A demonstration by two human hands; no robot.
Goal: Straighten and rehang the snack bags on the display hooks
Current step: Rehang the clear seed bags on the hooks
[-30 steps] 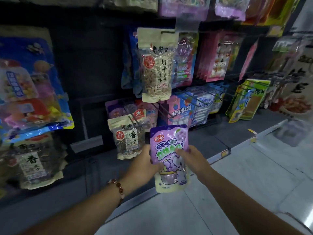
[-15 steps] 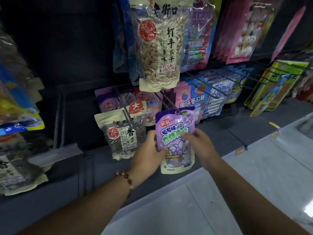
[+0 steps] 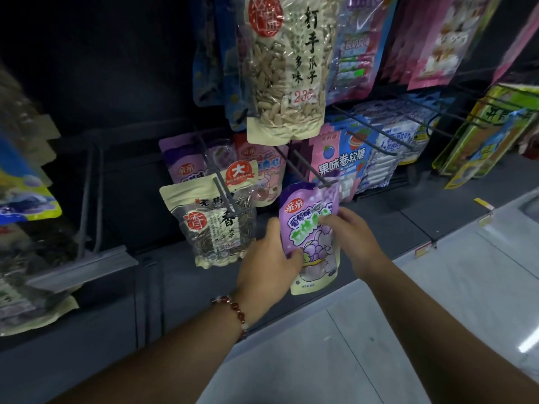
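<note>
You've got one purple grape bag (image 3: 310, 237) in both hands, its top right at the tip of a wire hook (image 3: 309, 170); can't tell if the hole's on it yet. Your left hand (image 3: 269, 265) grips the bag's left edge, thumb on the front; your right hand (image 3: 351, 236) pinches the right edge, fingertips over the print. Two seed bags nearby: a dark one (image 3: 214, 221) hanging just left, a pale one (image 3: 287, 68) above, top cut off. Behind: two more purple bags (image 3: 186, 161), partly hidden, and one blue-pink candy pack (image 3: 342, 158). Far-left bags are blurred, unreadable. One bead bracelet (image 3: 233, 312) on your left wrist.
</note>
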